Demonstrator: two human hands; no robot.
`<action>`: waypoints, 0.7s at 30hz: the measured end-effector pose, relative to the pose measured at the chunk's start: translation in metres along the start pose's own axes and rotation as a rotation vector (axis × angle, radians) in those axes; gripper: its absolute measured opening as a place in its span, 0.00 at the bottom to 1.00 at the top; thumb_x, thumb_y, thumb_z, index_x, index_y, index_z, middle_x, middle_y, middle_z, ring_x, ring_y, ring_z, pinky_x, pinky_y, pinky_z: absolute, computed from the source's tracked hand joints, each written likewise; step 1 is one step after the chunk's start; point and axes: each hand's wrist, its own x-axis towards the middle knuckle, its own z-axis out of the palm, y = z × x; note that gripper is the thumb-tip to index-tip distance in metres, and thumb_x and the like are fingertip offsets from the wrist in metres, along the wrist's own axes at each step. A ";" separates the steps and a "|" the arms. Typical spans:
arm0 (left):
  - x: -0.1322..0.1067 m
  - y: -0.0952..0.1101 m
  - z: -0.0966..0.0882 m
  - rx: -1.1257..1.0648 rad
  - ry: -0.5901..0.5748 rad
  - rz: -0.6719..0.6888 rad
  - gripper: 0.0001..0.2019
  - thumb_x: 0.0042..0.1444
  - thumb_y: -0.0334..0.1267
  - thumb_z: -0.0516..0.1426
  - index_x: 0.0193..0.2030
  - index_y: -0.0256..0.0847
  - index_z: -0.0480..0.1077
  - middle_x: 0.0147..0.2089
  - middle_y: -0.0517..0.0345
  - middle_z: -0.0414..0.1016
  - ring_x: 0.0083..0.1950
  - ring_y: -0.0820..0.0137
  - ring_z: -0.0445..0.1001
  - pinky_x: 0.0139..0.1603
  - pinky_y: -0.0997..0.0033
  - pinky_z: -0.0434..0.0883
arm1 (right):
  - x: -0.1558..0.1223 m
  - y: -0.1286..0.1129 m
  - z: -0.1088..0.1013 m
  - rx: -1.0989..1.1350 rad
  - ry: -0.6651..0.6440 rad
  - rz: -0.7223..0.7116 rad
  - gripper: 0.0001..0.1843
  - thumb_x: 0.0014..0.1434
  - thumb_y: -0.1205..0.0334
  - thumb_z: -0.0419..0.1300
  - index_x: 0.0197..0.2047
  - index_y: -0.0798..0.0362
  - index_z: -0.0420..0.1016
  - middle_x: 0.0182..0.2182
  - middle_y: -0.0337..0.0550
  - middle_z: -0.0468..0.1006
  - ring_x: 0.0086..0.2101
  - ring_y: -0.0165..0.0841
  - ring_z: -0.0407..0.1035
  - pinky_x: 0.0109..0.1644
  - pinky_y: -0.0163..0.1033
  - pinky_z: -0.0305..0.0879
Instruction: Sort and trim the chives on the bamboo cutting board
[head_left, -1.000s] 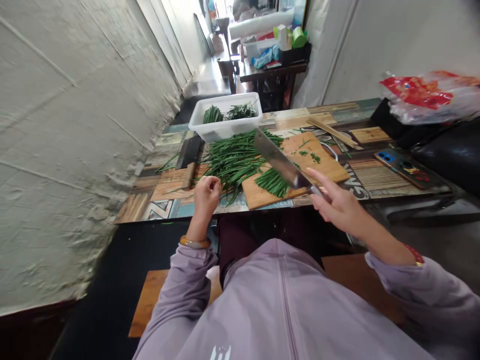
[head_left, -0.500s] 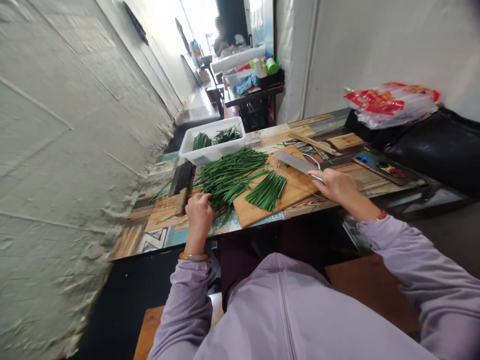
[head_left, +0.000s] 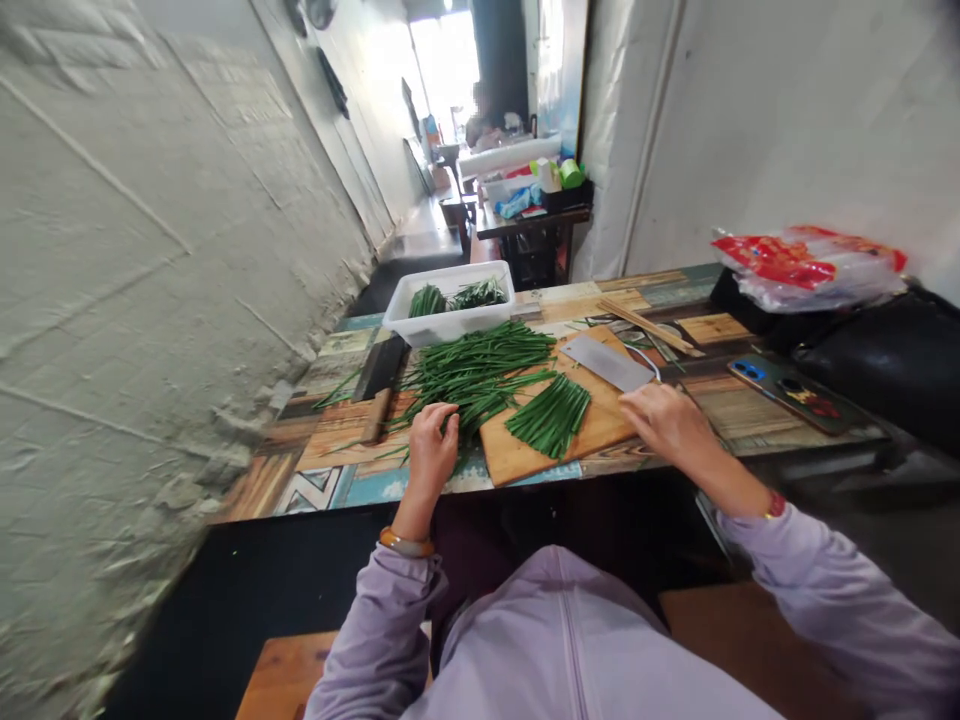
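Observation:
My left hand is at the near left edge of a loose heap of chives, its fingers curled in toward the thumb. Whatever may be between those fingers is too small to make out. My right hand is closed at the handle end of a cleaver, and the fingers cover the handle. The cleaver's broad blade lies nearly flat over the wooden cutting board. A neat, fanned bunch of chives rests on the board between my hands.
Behind the heap stands a white plastic tub with chive bundles inside. A dark-bladed knife lies to the left. Wooden sticks, a phone and a red-printed plastic bag are on the right. A person is far back.
The view has tilted up, so everything sits lower. The cleaver's blade has turned flatter, showing more of its face. My left hand has shifted slightly right along the chives.

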 end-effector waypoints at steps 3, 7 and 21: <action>-0.005 -0.008 -0.003 -0.031 0.036 -0.012 0.12 0.65 0.40 0.53 0.44 0.40 0.77 0.46 0.48 0.79 0.49 0.59 0.75 0.53 0.56 0.72 | 0.008 -0.016 0.008 0.019 -0.061 0.040 0.13 0.68 0.56 0.55 0.44 0.54 0.78 0.40 0.48 0.80 0.42 0.41 0.74 0.46 0.41 0.62; -0.014 -0.020 -0.009 -0.037 0.088 -0.056 0.12 0.64 0.40 0.53 0.42 0.40 0.77 0.44 0.49 0.79 0.47 0.60 0.76 0.52 0.58 0.72 | 0.017 -0.022 0.018 0.019 -0.124 0.151 0.10 0.67 0.59 0.54 0.37 0.52 0.74 0.37 0.46 0.80 0.39 0.40 0.76 0.40 0.40 0.62; -0.016 -0.038 -0.035 -0.212 0.146 -0.201 0.11 0.63 0.41 0.54 0.40 0.40 0.77 0.42 0.50 0.80 0.46 0.62 0.78 0.47 0.62 0.75 | 0.040 -0.044 -0.053 0.572 -0.015 0.290 0.13 0.60 0.48 0.56 0.37 0.43 0.79 0.31 0.44 0.82 0.32 0.45 0.76 0.34 0.46 0.69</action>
